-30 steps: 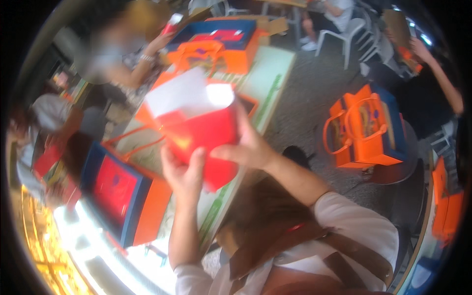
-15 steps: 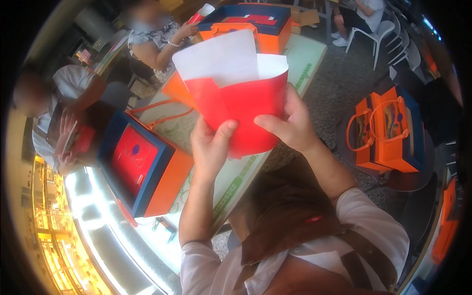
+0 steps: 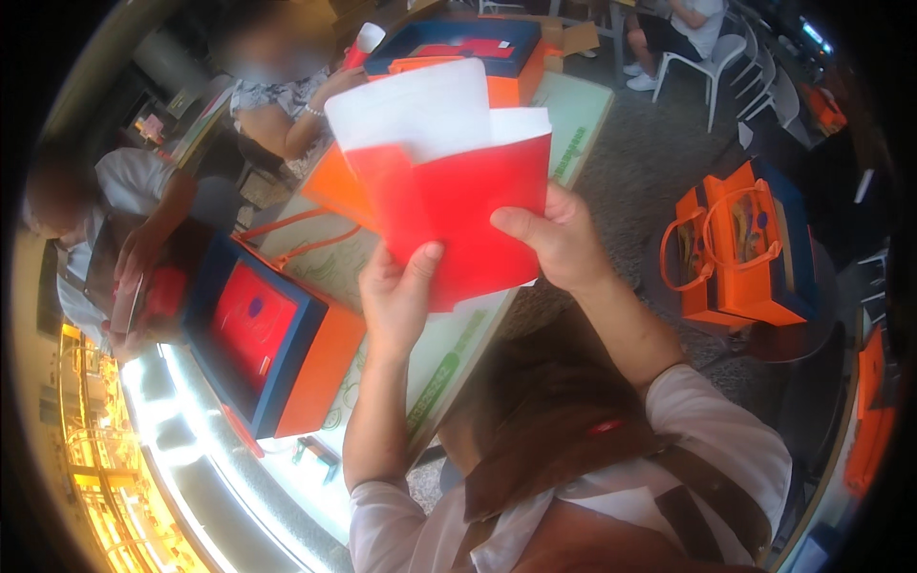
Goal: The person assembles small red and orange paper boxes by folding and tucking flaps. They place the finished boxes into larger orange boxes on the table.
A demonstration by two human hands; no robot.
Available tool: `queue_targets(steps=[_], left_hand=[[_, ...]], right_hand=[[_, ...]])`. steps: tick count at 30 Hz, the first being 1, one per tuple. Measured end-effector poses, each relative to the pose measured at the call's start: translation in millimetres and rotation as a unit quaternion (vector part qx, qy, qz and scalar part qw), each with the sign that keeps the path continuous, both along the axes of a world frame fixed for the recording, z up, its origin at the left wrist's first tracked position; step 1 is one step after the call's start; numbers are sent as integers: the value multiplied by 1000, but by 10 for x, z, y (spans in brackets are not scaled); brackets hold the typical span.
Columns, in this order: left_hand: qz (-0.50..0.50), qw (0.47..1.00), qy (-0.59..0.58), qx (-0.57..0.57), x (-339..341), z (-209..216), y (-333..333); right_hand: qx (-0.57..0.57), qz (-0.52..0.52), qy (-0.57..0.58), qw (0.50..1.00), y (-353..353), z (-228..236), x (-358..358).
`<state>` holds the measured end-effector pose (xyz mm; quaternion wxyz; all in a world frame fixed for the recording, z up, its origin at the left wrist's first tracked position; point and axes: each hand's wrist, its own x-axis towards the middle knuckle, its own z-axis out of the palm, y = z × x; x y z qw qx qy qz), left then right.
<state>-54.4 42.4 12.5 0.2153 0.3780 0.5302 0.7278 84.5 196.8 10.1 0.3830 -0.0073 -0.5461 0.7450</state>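
A red paper pouch with a white inner side is held up in front of me over the table. Its white flap stands upright at the top, and the mouth beside it shows only a narrow white strip. My left hand pinches the lower left edge, thumb on the front. On the right edge, my right hand grips with its thumb across the red face. Left of my hands rests an orange gift box with a navy rim, and a red packet lies in it.
Another orange and navy box stands at the table's far end. Orange handled bags sit on a round stool at right. Two people work across the table, one holding a red and white paper piece. A lit display case borders the left.
The pouch has gone from bulging to flatter, its mouth narrowing. Both hands have shifted slightly left with it. The person at left has moved their hands closer together.
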Motion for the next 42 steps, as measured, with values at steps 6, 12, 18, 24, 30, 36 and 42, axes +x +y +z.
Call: queue_targets(steps=[6,12,18,24,30,36,42], left_hand=[[16,999,10,-31,64,-80,47],[-90,992,19,-81,111,-216,89],[-52,998,-2,-19,99,-210,46],[17,999,-11,50,67,-65,22],[-80,997,11,4,58,-196,24],[-36,998,43,-27,164,-152,66],[2,998,53,-22,185,-38,34]], right_hand=[[-38,-27,-74,996,47,-42,150],[33,-70,-44,996,172,33,338],[47,-8,-88,995,-4,-165,365],[26,88,-107,990,-228,-366,364],[-8,12,-51,999,-69,-192,336],[7,10,-44,999,-87,-159,391],[18,37,-67,997,-157,-300,388]])
